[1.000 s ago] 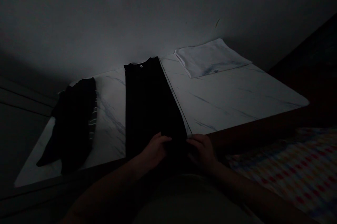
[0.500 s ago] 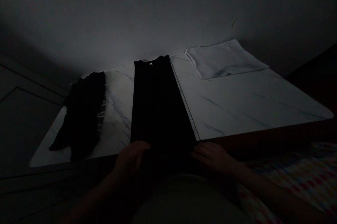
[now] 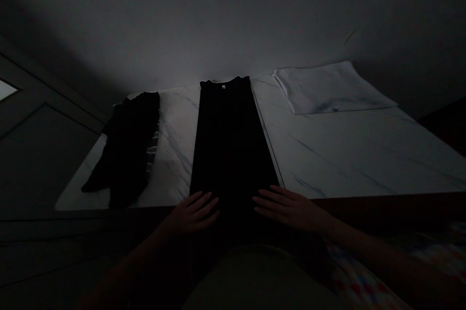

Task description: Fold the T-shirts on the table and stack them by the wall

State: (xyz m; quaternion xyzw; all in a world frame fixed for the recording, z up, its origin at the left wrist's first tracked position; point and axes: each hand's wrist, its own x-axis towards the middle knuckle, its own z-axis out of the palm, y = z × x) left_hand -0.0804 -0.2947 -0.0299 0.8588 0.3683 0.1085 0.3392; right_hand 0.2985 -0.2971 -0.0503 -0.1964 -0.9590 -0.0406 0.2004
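Note:
A black shirt [image 3: 229, 140], its sides folded in to a long narrow strip, lies on the white marbled table [image 3: 316, 155]. Its neckline, with a small pale label, points to the wall, and its near end runs over the table's front edge. My left hand [image 3: 196, 212] rests on the left side of the cloth with its fingers spread. On the right side, my right hand [image 3: 286, 207] lies flat with fingers apart. Neither hand grips anything. The dim light hides the shirt's lower end.
Dark clothing [image 3: 127, 150] with a striped edge lies in a loose heap at the table's left end. At the back right is a folded white cloth [image 3: 331, 88]. A pale wall [image 3: 218, 19] borders the table behind, and patterned fabric [image 3: 360, 276] shows below at right.
Both hands have gone from pinching the shirt's side edges to lying flat on it with fingers spread. The view has shifted slightly to the left.

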